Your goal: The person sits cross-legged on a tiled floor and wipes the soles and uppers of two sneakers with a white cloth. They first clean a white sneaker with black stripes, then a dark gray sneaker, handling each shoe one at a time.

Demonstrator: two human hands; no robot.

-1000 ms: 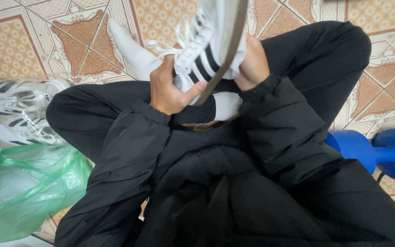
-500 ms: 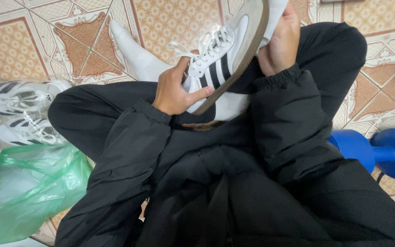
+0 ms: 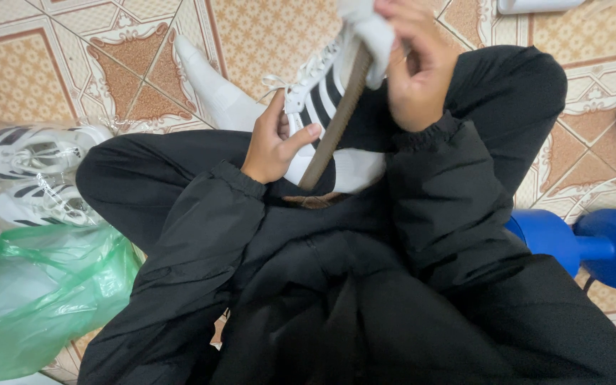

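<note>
Where the top edge of the view cuts across, the upper end of the white sneaker (image 3: 322, 96) is lost, and the right hand (image 3: 416, 68) covers most of what remains there, its fingers closed round the shoe's upper end; whether a white cloth is bunched in that grip cannot be told. Lower down, the left hand (image 3: 274, 142) is clamped on the laced side of the shoe, thumb lying along the black stripes, so both hands hold it tilted on edge with the tan sole facing right. Below the hands, black sleeves and crossed legs hide the floor. Left of the left hand, more striped shoes in clear wrapping (image 3: 30, 175) run off the frame, with a green plastic bag (image 3: 33, 299) beneath them. Right of the right hand, past the knee, a blue dumbbell (image 3: 593, 246) is cut by the edge. Bare patterned tile floor (image 3: 108, 64) lies above the left hand.
</note>
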